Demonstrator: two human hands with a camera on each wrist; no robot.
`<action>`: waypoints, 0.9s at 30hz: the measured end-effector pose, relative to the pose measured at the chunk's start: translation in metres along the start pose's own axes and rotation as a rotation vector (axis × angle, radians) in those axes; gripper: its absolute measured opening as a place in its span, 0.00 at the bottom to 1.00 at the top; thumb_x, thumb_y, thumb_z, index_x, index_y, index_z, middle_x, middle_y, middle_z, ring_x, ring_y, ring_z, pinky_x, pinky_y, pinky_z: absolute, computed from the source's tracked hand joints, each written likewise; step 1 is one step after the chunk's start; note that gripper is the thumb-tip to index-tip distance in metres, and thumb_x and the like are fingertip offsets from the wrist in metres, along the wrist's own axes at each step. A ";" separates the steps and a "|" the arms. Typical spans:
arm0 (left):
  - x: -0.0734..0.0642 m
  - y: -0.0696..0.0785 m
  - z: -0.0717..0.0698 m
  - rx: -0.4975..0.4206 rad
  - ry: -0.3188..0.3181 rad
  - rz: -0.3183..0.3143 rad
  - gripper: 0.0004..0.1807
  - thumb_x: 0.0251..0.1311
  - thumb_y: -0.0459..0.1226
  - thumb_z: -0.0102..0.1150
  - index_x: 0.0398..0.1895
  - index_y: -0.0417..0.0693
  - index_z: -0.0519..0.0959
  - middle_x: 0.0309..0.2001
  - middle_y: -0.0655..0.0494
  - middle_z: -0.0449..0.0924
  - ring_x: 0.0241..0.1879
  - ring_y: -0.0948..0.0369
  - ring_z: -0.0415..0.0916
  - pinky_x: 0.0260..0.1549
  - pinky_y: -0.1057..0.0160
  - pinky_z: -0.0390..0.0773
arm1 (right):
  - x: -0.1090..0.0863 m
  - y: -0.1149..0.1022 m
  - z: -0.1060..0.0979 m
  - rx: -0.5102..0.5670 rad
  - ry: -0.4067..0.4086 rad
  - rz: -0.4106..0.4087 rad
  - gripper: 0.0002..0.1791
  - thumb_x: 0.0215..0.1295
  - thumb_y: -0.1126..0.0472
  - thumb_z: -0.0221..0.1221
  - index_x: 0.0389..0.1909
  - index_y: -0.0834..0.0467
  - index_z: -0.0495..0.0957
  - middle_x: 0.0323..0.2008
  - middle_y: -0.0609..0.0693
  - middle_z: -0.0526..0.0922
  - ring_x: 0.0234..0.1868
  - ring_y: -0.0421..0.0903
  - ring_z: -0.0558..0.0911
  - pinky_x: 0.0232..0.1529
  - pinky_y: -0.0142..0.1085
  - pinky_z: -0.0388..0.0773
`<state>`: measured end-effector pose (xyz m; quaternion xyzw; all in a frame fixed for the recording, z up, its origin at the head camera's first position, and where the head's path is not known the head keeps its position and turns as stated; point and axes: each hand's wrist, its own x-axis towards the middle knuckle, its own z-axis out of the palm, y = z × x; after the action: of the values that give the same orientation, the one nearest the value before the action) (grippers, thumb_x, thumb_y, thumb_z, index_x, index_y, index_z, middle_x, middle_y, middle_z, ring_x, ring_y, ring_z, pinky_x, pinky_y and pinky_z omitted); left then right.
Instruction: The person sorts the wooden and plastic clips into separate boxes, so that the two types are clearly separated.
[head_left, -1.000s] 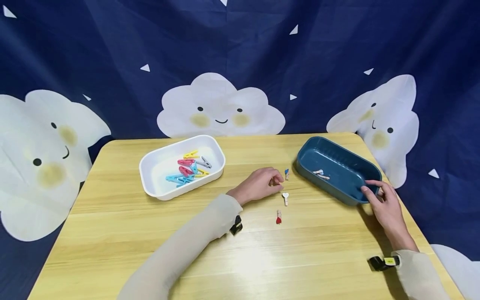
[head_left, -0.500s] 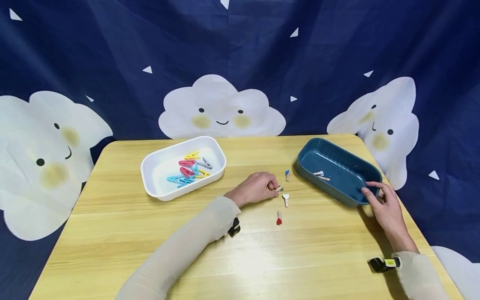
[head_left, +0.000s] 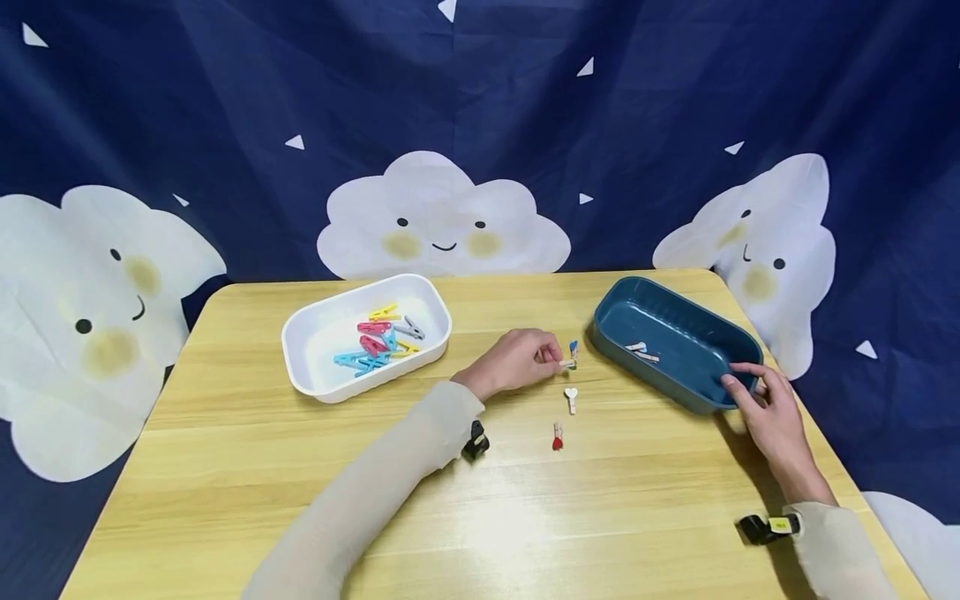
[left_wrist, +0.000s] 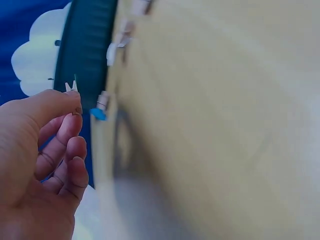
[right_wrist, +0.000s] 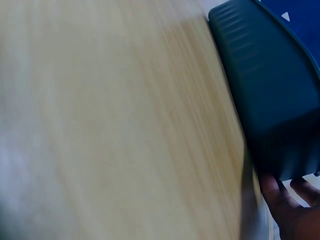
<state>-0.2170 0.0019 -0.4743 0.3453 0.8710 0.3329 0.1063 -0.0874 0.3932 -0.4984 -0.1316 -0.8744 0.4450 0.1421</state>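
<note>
My left hand (head_left: 517, 360) pinches a small wooden clothespin (left_wrist: 74, 89) between thumb and index finger, just above the table. Behind it in the head view lies a clothespin with a blue top (head_left: 573, 345), partly overlapped by the held one. Nearer to me lie a white heart clothespin (head_left: 572, 398) and a red heart clothespin (head_left: 557, 438). My right hand (head_left: 776, 421) grips the near right end of a dark teal bin (head_left: 663, 382), its index finger over the rim. Inside that bin are a few small wooden clothespins (head_left: 645, 355).
A white bin (head_left: 318, 390) with several coloured plastic clothespins (head_left: 372, 342) stands at the back left of the wooden table (head_left: 300, 475). Behind the table hangs a dark blue curtain (head_left: 510, 92) with white clouds.
My left hand picked a small clothespin up from the table and has moved it slightly up and right, next to the blue one. My right hand stays on the teal bin.
</note>
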 end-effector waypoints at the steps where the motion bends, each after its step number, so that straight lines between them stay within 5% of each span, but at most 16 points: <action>1: 0.004 0.003 -0.002 -0.002 0.003 0.008 0.05 0.74 0.42 0.71 0.45 0.51 0.87 0.40 0.61 0.87 0.41 0.66 0.81 0.47 0.68 0.80 | 0.000 0.000 0.000 0.000 0.001 0.000 0.23 0.81 0.50 0.64 0.67 0.58 0.78 0.46 0.42 0.61 0.46 0.40 0.61 0.43 0.30 0.55; 15: 0.057 0.056 0.008 -0.011 0.020 0.099 0.06 0.77 0.43 0.67 0.47 0.54 0.86 0.43 0.63 0.86 0.41 0.68 0.80 0.45 0.74 0.74 | 0.001 0.000 0.000 -0.001 -0.002 -0.018 0.23 0.81 0.51 0.64 0.66 0.59 0.78 0.45 0.42 0.61 0.45 0.40 0.61 0.43 0.31 0.55; 27: 0.088 0.082 0.027 0.084 0.039 0.078 0.06 0.79 0.44 0.65 0.48 0.55 0.87 0.44 0.66 0.85 0.42 0.70 0.78 0.46 0.76 0.72 | 0.002 0.001 0.000 -0.012 0.003 -0.030 0.22 0.81 0.52 0.64 0.66 0.61 0.78 0.44 0.43 0.61 0.46 0.40 0.61 0.43 0.31 0.55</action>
<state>-0.2275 0.1193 -0.4374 0.3766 0.8721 0.3064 0.0617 -0.0895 0.3941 -0.4988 -0.1200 -0.8786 0.4376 0.1491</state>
